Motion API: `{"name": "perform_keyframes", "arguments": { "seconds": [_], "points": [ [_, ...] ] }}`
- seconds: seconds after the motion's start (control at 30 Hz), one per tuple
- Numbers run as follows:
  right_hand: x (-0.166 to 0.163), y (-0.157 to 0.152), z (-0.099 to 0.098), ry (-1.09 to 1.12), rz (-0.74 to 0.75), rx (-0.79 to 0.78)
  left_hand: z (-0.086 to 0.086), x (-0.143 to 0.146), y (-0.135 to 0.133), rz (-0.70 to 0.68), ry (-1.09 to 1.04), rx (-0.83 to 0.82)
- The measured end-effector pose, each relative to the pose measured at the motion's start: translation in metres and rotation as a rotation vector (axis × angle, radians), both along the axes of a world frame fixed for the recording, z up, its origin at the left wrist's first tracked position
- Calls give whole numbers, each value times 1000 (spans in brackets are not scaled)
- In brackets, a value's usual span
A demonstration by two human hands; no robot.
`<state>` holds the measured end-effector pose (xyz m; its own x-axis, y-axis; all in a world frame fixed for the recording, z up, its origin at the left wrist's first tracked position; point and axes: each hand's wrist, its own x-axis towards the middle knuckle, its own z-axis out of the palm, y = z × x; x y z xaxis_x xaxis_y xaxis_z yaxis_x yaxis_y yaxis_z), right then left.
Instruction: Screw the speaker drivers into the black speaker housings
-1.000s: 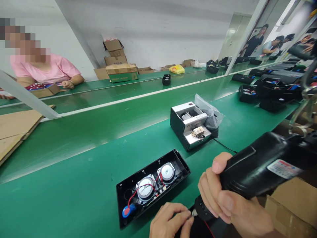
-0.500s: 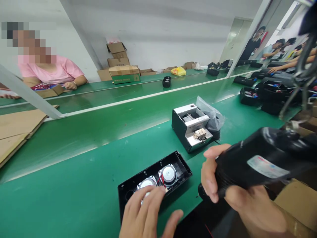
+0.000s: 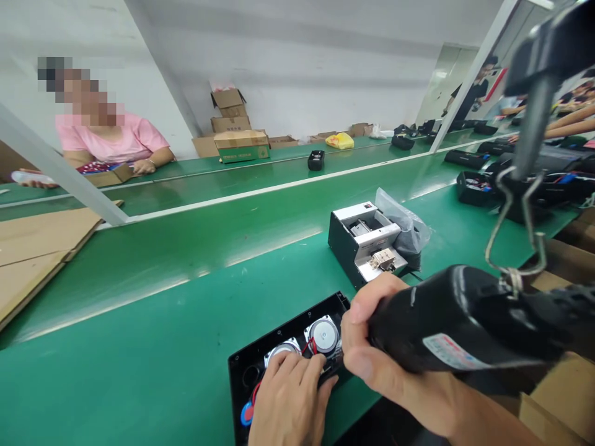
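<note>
A black open speaker housing (image 3: 253,367) lies on the green bench near the front edge, with two round silver speaker drivers (image 3: 324,334) and red wires inside. My left hand (image 3: 288,402) rests on the housing with its fingers laid over the left driver. My right hand (image 3: 385,365) is closed round a black electric screwdriver (image 3: 465,331), which hangs from a metal hook and cable. The screwdriver's tip end sits over the right end of the housing, hidden behind my fingers.
A small grey screw-feeder machine (image 3: 365,241) with a plastic bag beside it stands just behind the housing. Black housings (image 3: 474,186) lie at the right. A person in pink (image 3: 111,139) sits across the conveyor. Cardboard boxes (image 3: 239,145) and flat cardboard (image 3: 37,238) lie at back and left.
My left hand moved from the screwdriver's tip onto the housing and settled over the drivers. My right hand brought the screwdriver leftward over the housing's right end.
</note>
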<state>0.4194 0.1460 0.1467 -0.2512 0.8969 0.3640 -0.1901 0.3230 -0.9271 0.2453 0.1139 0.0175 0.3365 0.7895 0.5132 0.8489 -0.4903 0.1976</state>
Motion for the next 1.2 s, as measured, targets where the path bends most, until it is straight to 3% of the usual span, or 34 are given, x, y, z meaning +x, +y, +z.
{"name": "perform_keyframes", "arguments": {
  "seconds": [0.1,0.3,0.47,0.73,0.87,1.0,1.07,1.13,1.2],
  "points": [
    [2,1,-4,-21,-13,11,2,0,2,-62,-8,-5],
    [1,4,-11,67,110,-28,-11,-2,0,-67,-71,-6],
    [-3,6,-16,96,101,-30,-5,-8,0,-91,-7,-36],
    [-15,0,-24,69,4,65,-11,-12,2,-113,55,-78],
    [-22,-1,-35,97,-130,-22,-8,-8,0,-68,84,-146],
    [-23,15,-52,2,37,-52,-5,-7,-1,-43,64,-129],
    [-22,22,-60,-8,38,-68,-7,-9,0,-80,64,-131],
    [-22,25,-63,6,21,-63,-9,-9,2,-91,52,-120],
    [-20,21,-60,35,105,-64,-12,-8,1,-76,39,-90]
  ]
}}
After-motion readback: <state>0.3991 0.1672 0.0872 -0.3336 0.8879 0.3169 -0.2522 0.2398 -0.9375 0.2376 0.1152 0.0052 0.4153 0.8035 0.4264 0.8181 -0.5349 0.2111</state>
